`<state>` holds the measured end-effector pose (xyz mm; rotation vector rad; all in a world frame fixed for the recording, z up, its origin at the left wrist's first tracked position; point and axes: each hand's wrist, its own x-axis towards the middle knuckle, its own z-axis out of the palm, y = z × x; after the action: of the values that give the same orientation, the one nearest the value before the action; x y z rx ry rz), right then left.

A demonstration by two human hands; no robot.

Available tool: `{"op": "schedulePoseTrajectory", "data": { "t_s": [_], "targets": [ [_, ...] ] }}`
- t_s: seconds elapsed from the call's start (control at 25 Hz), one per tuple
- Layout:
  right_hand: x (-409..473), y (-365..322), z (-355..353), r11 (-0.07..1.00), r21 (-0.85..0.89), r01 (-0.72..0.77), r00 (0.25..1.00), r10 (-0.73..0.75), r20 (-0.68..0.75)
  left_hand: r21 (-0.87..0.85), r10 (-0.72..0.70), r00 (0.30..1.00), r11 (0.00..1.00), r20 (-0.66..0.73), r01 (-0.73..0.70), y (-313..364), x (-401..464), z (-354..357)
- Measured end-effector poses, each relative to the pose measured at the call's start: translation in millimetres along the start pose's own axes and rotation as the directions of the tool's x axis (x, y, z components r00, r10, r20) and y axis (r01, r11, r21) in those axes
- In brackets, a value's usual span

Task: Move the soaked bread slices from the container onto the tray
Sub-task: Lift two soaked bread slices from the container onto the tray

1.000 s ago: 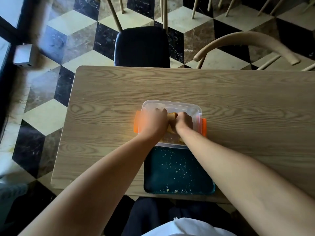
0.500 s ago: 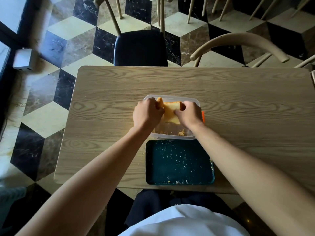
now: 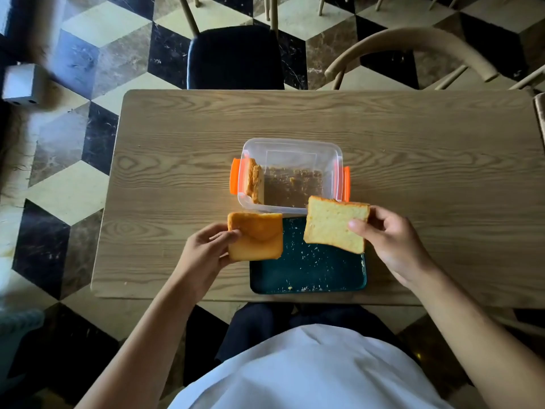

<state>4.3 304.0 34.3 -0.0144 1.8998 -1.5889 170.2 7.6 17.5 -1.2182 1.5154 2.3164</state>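
Observation:
A clear plastic container with orange clips stands mid-table, holding crumbs and two bread slices upright against its left wall. Just in front of it lies a dark teal tray, bare except for crumbs. My left hand grips one yellow-orange bread slice over the tray's left edge. A second bread slice is held by my right hand above the tray's right part, overlapping the container's front rim.
The wooden table has open surface to both sides. A dark-cushioned chair stands at the far edge, a curved wooden chair at the far right. A tiled floor surrounds the table.
Both hands have come out of the container toward me, each with a bread slice, and moved apart. The slices now hang over the tray instead of the container.

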Motion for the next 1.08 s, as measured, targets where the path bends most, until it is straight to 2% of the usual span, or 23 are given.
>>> {"op": "schedulePoseTrajectory", "data": {
  "t_s": [0.16,0.28,0.44,0.64,0.8,0.92,1.08],
  "targets": [
    [-6,36,-2,0.986,0.018,-0.168,0.986,0.168,0.020,-0.032,-0.168,0.986,0.985,-0.015,0.168,-34,11,4],
    [9,57,-3,0.952,0.004,-0.305,0.952,0.305,-0.013,-0.033,-0.229,0.972,0.973,-0.059,0.228,-46,28,14],
    [36,77,-2,0.902,0.076,-0.425,0.898,0.431,-0.085,-0.029,-0.282,0.956,0.960,-0.087,0.280,-53,50,28],
    [56,91,-5,0.877,0.033,-0.480,0.869,0.480,-0.122,-0.014,-0.325,0.932,0.945,-0.163,0.327,-57,63,38],
    [57,92,-1,0.908,-0.081,-0.412,0.887,0.378,-0.266,0.006,-0.305,0.923,0.949,-0.236,0.315,-61,64,43],
    [54,89,5,0.916,-0.132,-0.378,0.885,0.316,-0.340,0.236,-0.177,0.936,0.938,-0.303,0.254,-64,64,43],
    [49,86,13,0.906,-0.193,-0.376,0.891,0.297,-0.342,0.550,-0.019,0.967,0.819,-0.256,0.162,-61,56,49]
  ]
}}
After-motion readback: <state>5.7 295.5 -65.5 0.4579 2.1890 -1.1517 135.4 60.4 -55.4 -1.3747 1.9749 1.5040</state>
